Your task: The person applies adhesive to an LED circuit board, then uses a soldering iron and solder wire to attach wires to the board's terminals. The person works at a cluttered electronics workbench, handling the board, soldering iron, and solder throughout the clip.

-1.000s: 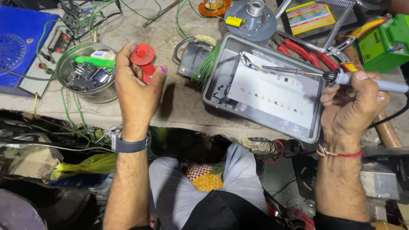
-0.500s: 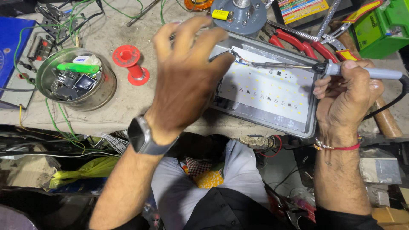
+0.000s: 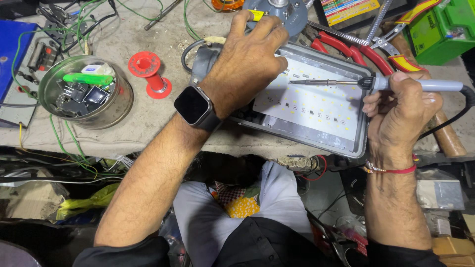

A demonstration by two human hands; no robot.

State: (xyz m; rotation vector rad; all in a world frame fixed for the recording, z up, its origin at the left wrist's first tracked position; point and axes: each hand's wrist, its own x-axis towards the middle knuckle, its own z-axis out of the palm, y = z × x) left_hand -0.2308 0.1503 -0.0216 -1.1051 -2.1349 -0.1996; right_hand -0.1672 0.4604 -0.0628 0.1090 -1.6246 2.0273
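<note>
A grey lamp housing [image 3: 357, 144] with a white LED board [image 3: 316, 101] lies on the bench in front of me. My left hand [image 3: 247, 59], with a dark watch on the wrist, rests on the housing's upper left corner and grips its edge. My right hand [image 3: 398, 111] holds a soldering iron [image 3: 420, 85] by its pale handle. The iron's thin tip points left and hovers just over the upper part of the board. A red solder spool [image 3: 151, 74] lies on the bench to the left of the housing, with no hand on it.
A round metal tin [image 3: 106, 109] of small parts sits at the left, with green wires around it. Red-handled pliers [image 3: 361, 52], a green box [image 3: 440, 29] and a grey round fitting [image 3: 284, 12] crowd the far side. A blue device [image 3: 12, 54] sits at far left.
My left hand let go of the red solder spool, crossed to the right and settled on the lamp housing's corner. The soldering iron stays over the board.
</note>
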